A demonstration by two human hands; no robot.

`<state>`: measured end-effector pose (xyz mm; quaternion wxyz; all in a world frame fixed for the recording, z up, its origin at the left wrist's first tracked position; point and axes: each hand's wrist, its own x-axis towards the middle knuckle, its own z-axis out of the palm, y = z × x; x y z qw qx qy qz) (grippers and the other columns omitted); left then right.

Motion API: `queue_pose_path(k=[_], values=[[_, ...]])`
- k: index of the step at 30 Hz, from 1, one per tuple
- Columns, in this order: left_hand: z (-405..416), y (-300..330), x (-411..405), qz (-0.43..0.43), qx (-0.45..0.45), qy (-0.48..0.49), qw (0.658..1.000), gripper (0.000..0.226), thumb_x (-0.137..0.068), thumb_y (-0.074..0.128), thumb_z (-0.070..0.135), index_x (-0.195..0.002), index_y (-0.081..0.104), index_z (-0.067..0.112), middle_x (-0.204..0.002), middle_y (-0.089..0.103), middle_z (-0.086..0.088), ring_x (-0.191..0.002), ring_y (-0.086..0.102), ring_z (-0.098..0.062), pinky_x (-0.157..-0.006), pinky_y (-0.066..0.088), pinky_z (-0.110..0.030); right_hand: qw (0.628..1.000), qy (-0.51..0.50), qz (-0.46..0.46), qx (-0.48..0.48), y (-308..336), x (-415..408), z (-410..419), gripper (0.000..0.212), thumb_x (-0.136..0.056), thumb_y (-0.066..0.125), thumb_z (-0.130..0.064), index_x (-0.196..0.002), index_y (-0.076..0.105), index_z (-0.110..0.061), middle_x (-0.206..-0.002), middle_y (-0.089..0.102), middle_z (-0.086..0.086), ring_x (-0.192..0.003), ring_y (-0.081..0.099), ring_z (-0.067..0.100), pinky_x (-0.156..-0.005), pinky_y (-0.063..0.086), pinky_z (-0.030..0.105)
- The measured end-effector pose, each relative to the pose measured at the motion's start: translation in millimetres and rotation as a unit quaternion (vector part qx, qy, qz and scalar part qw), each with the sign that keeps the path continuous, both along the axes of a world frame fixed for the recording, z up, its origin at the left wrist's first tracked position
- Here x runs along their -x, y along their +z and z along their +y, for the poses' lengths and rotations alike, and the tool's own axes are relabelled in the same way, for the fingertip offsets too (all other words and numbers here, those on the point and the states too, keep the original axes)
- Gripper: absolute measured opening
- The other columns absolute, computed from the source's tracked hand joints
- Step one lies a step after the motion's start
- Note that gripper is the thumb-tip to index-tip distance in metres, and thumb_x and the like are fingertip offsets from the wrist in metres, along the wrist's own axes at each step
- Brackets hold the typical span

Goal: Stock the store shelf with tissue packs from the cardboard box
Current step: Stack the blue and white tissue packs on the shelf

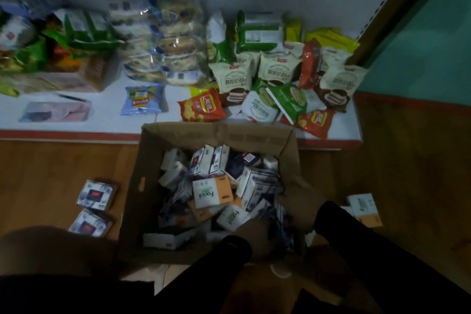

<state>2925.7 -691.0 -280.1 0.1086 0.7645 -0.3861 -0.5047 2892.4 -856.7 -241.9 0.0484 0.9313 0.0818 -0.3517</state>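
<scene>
Along the bottom of the frame two dark sleeves are seen reaching up into an open cardboard box (178,135) that stands on a wooden floor (51,173). The left hand (251,231) is lowered into the near part of the box, among the tissue packs; it is dim and blurred, and whether its fingers are spread or curled round a pack cannot be told. The right hand (297,208) is placed at the right wall of the box, over the cardboard edge; its fingers are likewise too dark to be read, so its grip cannot be told.

Just beyond the left hand a white pack with green lettering (233,216) is seen, and a little further up the frame a white-and-orange pack marked "Facial" (212,192) lies on top of the heap, apart from both hands. The rest of the box is filled with loosely piled white and blue-patterned packs.

On the floor at the lower left, two blue-patterned packs (95,208) are laid one behind the other, beside the box. At the right edge of the box a white-and-orange pack (364,209) is set on the floor.

Further up, a white shelf (76,127) with a red front edge is spread with snack bags (280,76), bread packages (163,41) and green packets (84,33).
</scene>
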Motion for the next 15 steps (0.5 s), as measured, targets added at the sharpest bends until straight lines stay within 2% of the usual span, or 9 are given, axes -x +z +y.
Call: queue_pose_path(k=[2, 3, 5, 6, 8, 10, 12, 13, 15], values=[[-6.0, -3.3, 0.4, -0.005, 0.008, 0.030, 1.000, 0.042, -0.095, 0.049, 0.045, -0.116, 0.057, 0.009, -0.108, 0.063, -0.015, -0.096, 0.061, -0.032, -0.080, 0.049, -0.040, 0.999, -0.012, -0.029, -0.025, 3.3, -2.1, 0.6, 0.033, -0.094, 0.050, -0.027, -0.125, 0.053, -0.016, -0.106, 0.065, 0.009, -0.104, 0.058, 0.029, -0.118, 0.012, 0.045], [-8.3, -4.2, 0.1, -0.010, 0.011, 0.052, 0.999, 0.043, -0.095, 0.049, 0.045, -0.116, 0.057, 0.009, -0.108, 0.063, -0.015, -0.096, 0.061, -0.032, -0.081, 0.048, -0.039, 0.996, -0.015, -0.073, -0.040, 1.0, -2.6, 1.2, 0.027, -0.092, 0.053, -0.025, -0.117, 0.058, -0.017, -0.098, 0.067, 0.008, -0.096, 0.062, 0.027, -0.115, 0.022, 0.043], [-12.7, -3.7, 0.7, -0.028, 0.020, 0.099, 0.994, 0.043, -0.095, 0.047, 0.047, -0.111, 0.057, 0.008, -0.105, 0.064, -0.014, -0.094, 0.061, -0.031, -0.077, 0.046, -0.035, 0.981, -0.053, -0.169, -0.076, -1.1, -6.3, 1.4, 0.012, -0.082, 0.064, -0.027, -0.091, 0.065, -0.020, -0.073, 0.067, 0.003, -0.070, 0.065, 0.023, -0.093, 0.046, 0.040], [-14.3, -4.0, 1.2, -0.034, 0.024, 0.124, 0.991, 0.042, -0.096, 0.046, 0.048, -0.105, 0.057, 0.009, -0.101, 0.063, -0.014, -0.090, 0.060, -0.031, -0.073, 0.043, -0.034, 0.975, -0.080, -0.183, -0.095, 0.0, -7.2, 2.2, 0.008, -0.080, 0.066, -0.028, -0.084, 0.066, -0.021, -0.067, 0.066, 0.001, -0.063, 0.064, 0.021, -0.086, 0.050, 0.037], [-17.5, -3.6, 4.6, -0.042, 0.026, 0.159, 0.986, 0.039, -0.097, 0.043, 0.049, -0.094, 0.055, 0.013, -0.092, 0.062, -0.013, -0.083, 0.059, -0.030, -0.069, 0.040, -0.032, 0.977, -0.095, -0.169, -0.084, -1.9, -5.8, 2.4, 0.006, -0.078, 0.071, -0.026, -0.084, 0.069, -0.024, -0.067, 0.067, -0.001, -0.061, 0.063, 0.019, -0.083, 0.049, 0.029], [-19.9, -5.6, 8.3, -0.054, 0.028, 0.173, 0.983, 0.039, -0.097, 0.042, 0.047, -0.098, 0.060, 0.012, -0.101, 0.064, -0.013, -0.093, 0.062, -0.030, -0.075, 0.045, -0.034, 0.976, -0.066, -0.186, -0.091, -0.1, -4.6, 0.8, 0.017, -0.064, 0.079, -0.022, -0.075, 0.068, -0.030, -0.060, 0.064, -0.005, -0.054, 0.060, 0.013, -0.076, 0.045, 0.022], [-21.7, -4.8, 8.4, -0.061, 0.014, 0.184, 0.981, 0.036, -0.098, 0.042, 0.039, -0.108, 0.063, 0.010, -0.113, 0.064, -0.012, -0.106, 0.060, -0.030, -0.085, 0.045, -0.035, 0.978, -0.074, -0.159, -0.116, 3.7, -2.2, -2.9, 0.016, -0.081, 0.064, -0.019, -0.094, 0.070, -0.026, -0.083, 0.071, -0.003, -0.078, 0.064, 0.016, -0.086, 0.038, 0.024], [-21.4, -3.5, 5.9, -0.058, 0.008, 0.192, 0.980, 0.035, -0.099, 0.042, 0.036, -0.106, 0.063, 0.009, -0.112, 0.064, -0.014, -0.105, 0.060, -0.030, -0.085, 0.045, -0.034, 0.974, -0.092, -0.159, -0.132, 3.3, -0.4, -5.0, 0.020, -0.092, 0.053, -0.020, -0.105, 0.068, -0.022, -0.097, 0.070, 0.001, -0.091, 0.062, 0.020, -0.090, 0.037, 0.027], [-16.8, 3.0, -5.9, -0.053, 0.010, 0.199, 0.979, 0.024, -0.096, 0.048, 0.031, -0.093, 0.061, 0.010, -0.100, 0.064, -0.014, -0.096, 0.061, -0.030, -0.075, 0.044, -0.033, 0.955, -0.169, -0.156, -0.187, 8.8, 0.0, -0.9, 0.024, -0.100, 0.043, -0.026, -0.105, 0.065, -0.017, -0.101, 0.065, 0.005, -0.094, 0.058, 0.022, -0.085, 0.043, 0.032]])
